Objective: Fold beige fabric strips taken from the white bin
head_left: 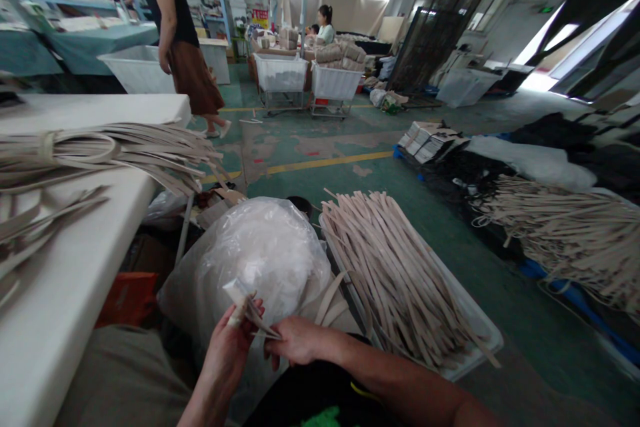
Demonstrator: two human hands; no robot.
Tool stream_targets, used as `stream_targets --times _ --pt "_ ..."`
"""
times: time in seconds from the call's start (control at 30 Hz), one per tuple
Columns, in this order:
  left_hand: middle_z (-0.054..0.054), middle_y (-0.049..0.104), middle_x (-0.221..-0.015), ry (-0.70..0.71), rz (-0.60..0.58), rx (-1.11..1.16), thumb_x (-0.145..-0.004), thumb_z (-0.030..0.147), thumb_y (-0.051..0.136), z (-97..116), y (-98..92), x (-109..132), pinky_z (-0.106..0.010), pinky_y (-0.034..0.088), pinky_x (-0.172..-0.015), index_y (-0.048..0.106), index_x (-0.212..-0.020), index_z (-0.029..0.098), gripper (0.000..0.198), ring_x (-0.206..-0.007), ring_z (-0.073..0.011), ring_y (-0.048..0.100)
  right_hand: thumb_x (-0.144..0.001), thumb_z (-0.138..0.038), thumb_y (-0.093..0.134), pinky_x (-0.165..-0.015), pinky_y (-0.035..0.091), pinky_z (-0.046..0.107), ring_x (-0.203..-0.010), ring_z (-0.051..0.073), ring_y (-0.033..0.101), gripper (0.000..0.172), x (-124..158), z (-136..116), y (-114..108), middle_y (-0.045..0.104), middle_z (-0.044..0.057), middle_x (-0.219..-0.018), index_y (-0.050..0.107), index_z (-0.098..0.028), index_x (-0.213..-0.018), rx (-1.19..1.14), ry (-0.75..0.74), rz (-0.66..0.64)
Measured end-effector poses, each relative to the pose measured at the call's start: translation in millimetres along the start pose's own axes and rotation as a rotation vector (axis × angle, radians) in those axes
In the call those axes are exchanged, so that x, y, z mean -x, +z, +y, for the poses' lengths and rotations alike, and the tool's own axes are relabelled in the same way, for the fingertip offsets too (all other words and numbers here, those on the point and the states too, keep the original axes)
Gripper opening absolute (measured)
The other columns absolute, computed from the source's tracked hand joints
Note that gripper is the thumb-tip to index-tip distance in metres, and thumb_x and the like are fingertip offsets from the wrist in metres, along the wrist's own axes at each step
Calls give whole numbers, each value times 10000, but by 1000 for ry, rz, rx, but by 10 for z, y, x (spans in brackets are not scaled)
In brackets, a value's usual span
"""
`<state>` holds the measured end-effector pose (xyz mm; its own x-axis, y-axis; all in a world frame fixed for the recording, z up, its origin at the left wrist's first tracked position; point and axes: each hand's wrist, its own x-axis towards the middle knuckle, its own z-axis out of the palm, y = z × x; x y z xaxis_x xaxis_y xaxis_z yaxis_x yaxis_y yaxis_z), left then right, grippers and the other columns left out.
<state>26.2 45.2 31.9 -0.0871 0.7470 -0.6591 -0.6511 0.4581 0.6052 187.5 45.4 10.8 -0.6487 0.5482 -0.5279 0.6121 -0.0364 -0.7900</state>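
Note:
Both of my hands meet low in the middle of the head view, in front of a clear plastic bag [270,240] with white filling. My left hand [235,327] is closed on one end of a beige fabric strip [257,321], and a pale, shiny piece [234,290] sticks up beyond its fingers. My right hand [293,340] pinches the strip's other part, just right of the left hand. Beside the bag, to the right, a white tray [493,340] holds a pile of long beige strips [395,267].
A white table [115,213] with bundled strips [100,147] stands at the left. More strips [575,227] lie on a blue pallet at the right. A person [175,27] in a brown skirt walks behind the table. White carts [283,73] stand farther back.

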Motion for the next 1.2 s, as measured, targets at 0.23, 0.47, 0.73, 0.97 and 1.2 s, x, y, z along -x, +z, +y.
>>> stream_targets --times 0.23,0.47,0.73,0.97,1.2 --pt "-102 768 -761 3 10 -4 -651 102 736 -6 11 14 -236 563 -561 722 -850 118 200 -637 -179 706 -887 -233 495 -497 412 161 -508 100 558 264 0 11 4 725 6 -755 732 -164 -981 0 7 4" --pt "-110 770 -782 -3 8 -1 -615 138 786 2 22 19 -240 565 -583 716 -865 113 260 -672 -191 712 -897 -222 497 -506 390 154 -505 91 546 245 32 -41 -19 712 7 -731 729 -162 -948 25 2 16" --pt "-96 762 -755 -10 29 -21 -675 112 737 18 51 43 -241 555 -583 709 -844 120 172 -646 -178 704 -890 -212 493 -525 397 173 -547 117 591 252 35 -53 -31 729 13 -763 727 -157 -968 25 -9 8" --pt "-101 766 -752 -18 34 -11 -699 88 706 -4 51 32 -232 559 -574 713 -847 118 152 -649 -177 710 -875 -218 483 -508 388 157 -531 99 583 280 -2 -16 -15 737 19 -788 732 -150 -983 28 14 -3" --pt "-105 768 -759 -13 24 -11 -676 110 737 9 51 44 -233 557 -575 713 -868 107 194 -650 -178 709 -877 -228 477 -508 398 164 -535 110 591 301 6 -32 -13 744 18 -793 730 -154 -1023 51 21 4"
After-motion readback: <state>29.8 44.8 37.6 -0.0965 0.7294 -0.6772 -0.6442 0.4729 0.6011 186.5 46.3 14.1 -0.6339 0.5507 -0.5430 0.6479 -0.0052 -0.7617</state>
